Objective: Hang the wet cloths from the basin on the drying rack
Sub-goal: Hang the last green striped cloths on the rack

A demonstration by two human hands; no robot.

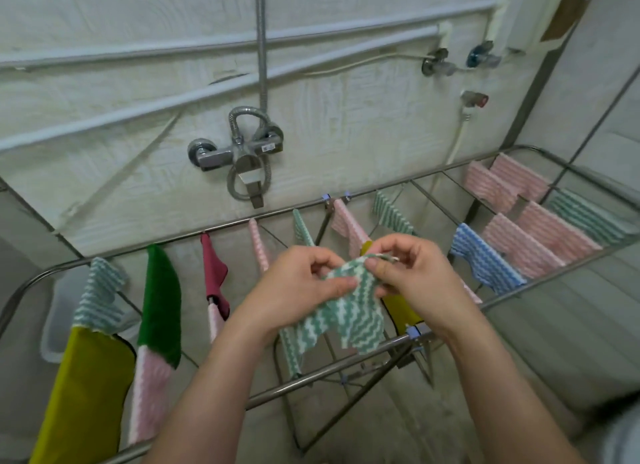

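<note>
Green-striped cloth [346,316], top edge pinched by left hand [298,287] and right hand [412,276], above rack rail [346,368].

I hold a green striped cloth [346,311] up over the rack [311,382], my left hand [298,287] and right hand [412,273] each pinching its top edge. Its lower part hangs loose. Pink, blue and green cloths lie draped over the bars. A tap [239,155] is on the wall behind.
</note>
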